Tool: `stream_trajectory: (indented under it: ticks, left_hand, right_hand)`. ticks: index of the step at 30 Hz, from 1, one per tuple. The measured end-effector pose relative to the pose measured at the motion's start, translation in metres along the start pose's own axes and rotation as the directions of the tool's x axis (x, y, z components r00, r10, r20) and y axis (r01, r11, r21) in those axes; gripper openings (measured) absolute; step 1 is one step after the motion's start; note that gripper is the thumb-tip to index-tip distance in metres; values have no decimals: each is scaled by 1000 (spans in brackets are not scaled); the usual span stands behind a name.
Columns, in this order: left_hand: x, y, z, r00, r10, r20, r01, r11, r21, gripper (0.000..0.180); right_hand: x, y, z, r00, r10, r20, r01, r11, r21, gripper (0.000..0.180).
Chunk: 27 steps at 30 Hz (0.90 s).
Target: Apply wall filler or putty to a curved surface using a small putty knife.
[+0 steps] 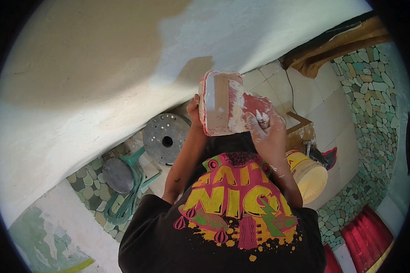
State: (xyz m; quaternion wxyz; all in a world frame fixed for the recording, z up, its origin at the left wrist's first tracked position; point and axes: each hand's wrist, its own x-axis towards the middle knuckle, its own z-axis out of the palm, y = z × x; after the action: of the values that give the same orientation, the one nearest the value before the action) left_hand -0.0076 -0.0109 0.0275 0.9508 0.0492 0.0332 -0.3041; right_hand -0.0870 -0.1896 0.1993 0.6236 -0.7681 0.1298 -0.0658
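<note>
Beside the pale wall [95, 82], whose lower edge slants upward to the right, I view from above a rectangular red-rimmed tub [217, 107], raised in front of the chest. Its upper end lies near that edge in the picture; I cannot tell whether the two touch. To its right, light floor tiles [312, 95] stretch toward a border of greenish pebbles [373, 109], with a thin dark cable [292, 93] crossing them. On the left, a grey perforated disc [154, 136] sits between the wall and the left forearm. On the right, a brown box-like object [301, 131] and a yellow bucket [316, 182] stand just beside the right forearm.

The left hand [195, 111] grasps the tub by its left side, most of its fingers hidden behind it. The right hand [268, 134], smeared white, is closed around a red flat tool [255, 103], which extends to the tub's white-coated face. Contact between tool and coating cannot be judged from this angle.

Of writing, I note large yellow lettering within a pink, green and yellow print on the black shirt [143, 227], and red characters on the bucket's yellow side, foreshortened and partly hidden.
</note>
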Motion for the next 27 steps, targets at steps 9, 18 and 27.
stream_trajectory:
  ticks: [9, 18, 27]
  left_hand:
    - [12, -15, 22, 997, 51, -50, -49, 998, 46, 79]
    - [37, -32, 18, 968, 217, -124, -172, 938, 302, 100]
    - [65, -49, 19, 983, 175, -53, -154, 949, 273, 94]
  right_hand:
    - [11, -4, 29, 987, -162, 17, 162, 959, -233, 26]
    - [31, 3, 20, 986, -158, 57, 167, 960, -226, 33]
    - [52, 10, -3, 975, -178, 131, 200, 963, -183, 40]
